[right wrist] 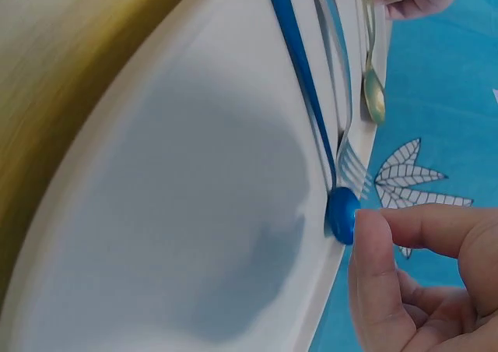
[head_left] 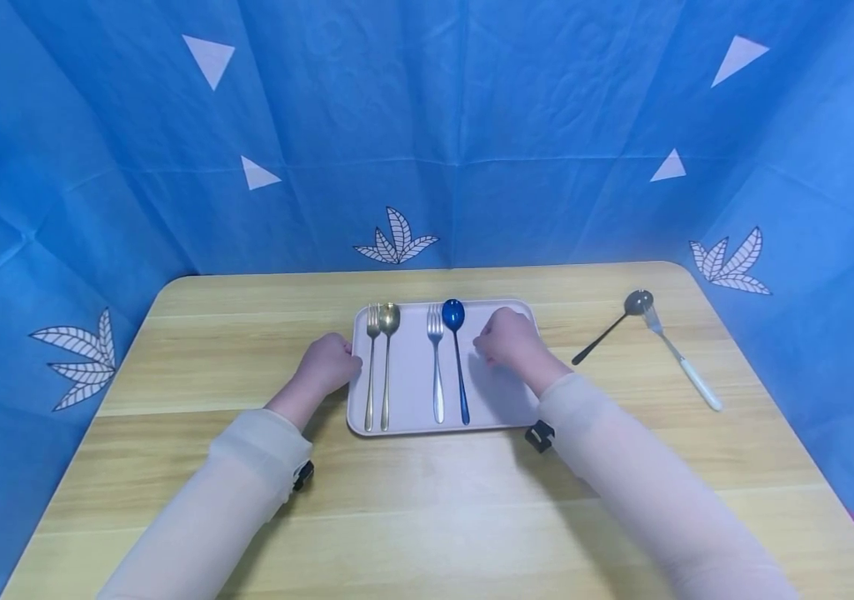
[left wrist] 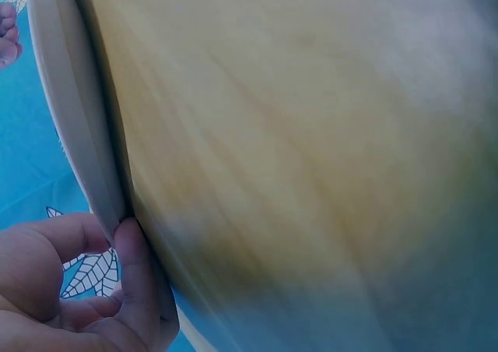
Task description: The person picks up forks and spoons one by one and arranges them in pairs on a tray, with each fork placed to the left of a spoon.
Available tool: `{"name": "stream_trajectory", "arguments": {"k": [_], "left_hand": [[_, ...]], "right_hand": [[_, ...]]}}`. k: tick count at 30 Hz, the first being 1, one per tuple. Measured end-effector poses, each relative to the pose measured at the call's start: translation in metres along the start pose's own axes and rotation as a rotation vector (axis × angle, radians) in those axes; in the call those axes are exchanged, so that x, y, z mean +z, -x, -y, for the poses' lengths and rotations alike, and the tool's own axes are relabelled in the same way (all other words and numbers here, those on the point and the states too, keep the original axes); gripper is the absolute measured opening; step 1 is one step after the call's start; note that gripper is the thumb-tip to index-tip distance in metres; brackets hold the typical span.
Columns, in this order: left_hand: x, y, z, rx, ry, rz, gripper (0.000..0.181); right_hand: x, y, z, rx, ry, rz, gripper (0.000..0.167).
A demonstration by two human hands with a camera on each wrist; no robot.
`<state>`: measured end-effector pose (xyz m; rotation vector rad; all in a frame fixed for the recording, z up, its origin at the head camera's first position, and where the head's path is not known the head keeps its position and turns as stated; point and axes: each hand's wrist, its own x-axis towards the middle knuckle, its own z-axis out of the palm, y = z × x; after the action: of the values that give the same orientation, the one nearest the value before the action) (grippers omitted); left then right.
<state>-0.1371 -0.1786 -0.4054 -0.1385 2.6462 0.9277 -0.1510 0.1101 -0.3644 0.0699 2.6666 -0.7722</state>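
Note:
A pale rectangular tray (head_left: 412,367) lies on the table. My left hand (head_left: 325,364) grips its left rim; in the left wrist view, thumb and fingers of that hand (left wrist: 101,282) pinch the tray edge (left wrist: 74,95). On the tray, from left to right, are a gold fork (head_left: 371,358), gold spoon (head_left: 387,358), silver fork (head_left: 436,358) and blue spoon (head_left: 459,358). Over the tray's right part is my right hand (head_left: 509,342), fingers curled and holding nothing. In the right wrist view its thumb and index fingertips meet beside the blue spoon's bowl (right wrist: 341,212).
Right of the tray, a dark spoon (head_left: 606,333) and a white-handled fork (head_left: 685,362) lie on the wooden table (head_left: 427,517), their heads together. Blue cloth (head_left: 427,108) with white triangles and leaves hangs behind and at both sides.

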Motion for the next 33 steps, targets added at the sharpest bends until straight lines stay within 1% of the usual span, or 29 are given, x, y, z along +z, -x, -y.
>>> {"name": "stream_trajectory", "arguments": {"k": [4, 7, 10, 16, 19, 22, 27, 33], "left_hand": [[-0.001, -0.001, 0.001, 0.001, 0.004, 0.002, 0.026], [-0.001, -0.001, 0.001, -0.002, 0.006, 0.003, 0.026], [-0.001, -0.001, 0.0, 0.003, 0.007, 0.005, 0.026], [0.0, -0.001, 0.0, -0.006, 0.01, 0.007, 0.026], [0.0, -0.001, 0.0, -0.007, 0.007, 0.01, 0.025], [0.0, -0.001, 0.0, -0.006, 0.005, 0.011, 0.025], [0.0, -0.001, 0.0, -0.003, 0.0, 0.013, 0.026], [0.001, -0.001, 0.0, -0.013, 0.006, 0.01, 0.025]], "right_hand": [[-0.004, 0.001, -0.005, 0.015, -0.023, -0.001, 0.02], [-0.007, 0.001, -0.008, 0.025, -0.024, 0.002, 0.021], [-0.011, 0.001, -0.012, 0.033, -0.012, 0.003, 0.026], [-0.027, 0.004, -0.019, -0.005, 0.026, -0.011, 0.033], [-0.038, 0.005, -0.024, -0.023, 0.047, -0.014, 0.03], [-0.049, 0.005, -0.03, -0.015, 0.051, -0.01, 0.026], [-0.063, 0.008, -0.041, 0.011, 0.058, -0.012, 0.027], [-0.071, 0.009, -0.055, 0.041, 0.038, -0.007, 0.037]]}}
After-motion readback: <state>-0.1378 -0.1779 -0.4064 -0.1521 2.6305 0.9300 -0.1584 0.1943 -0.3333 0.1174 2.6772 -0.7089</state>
